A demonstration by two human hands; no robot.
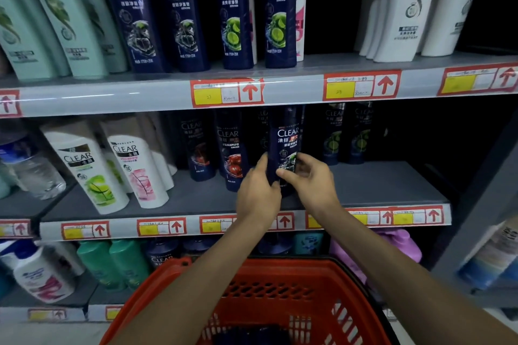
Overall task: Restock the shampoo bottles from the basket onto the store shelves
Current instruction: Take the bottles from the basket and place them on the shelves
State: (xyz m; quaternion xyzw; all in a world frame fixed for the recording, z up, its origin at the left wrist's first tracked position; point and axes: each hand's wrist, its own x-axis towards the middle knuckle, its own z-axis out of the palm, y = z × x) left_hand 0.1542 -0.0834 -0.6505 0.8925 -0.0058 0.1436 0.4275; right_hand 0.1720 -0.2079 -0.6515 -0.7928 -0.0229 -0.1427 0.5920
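A dark blue CLEAR shampoo bottle stands upright on the middle shelf, near its front. My left hand grips the bottle's lower left side and my right hand grips its lower right side. The hands hide the bottle's base. Below, an orange basket sits between my forearms, and a dark bottle lies at its bottom.
More dark CLEAR bottles stand left of and behind the held one. White CLEAR bottles lean at the middle shelf's left. The shelf's right part is bare grey. The top shelf carries blue, mint and white bottles.
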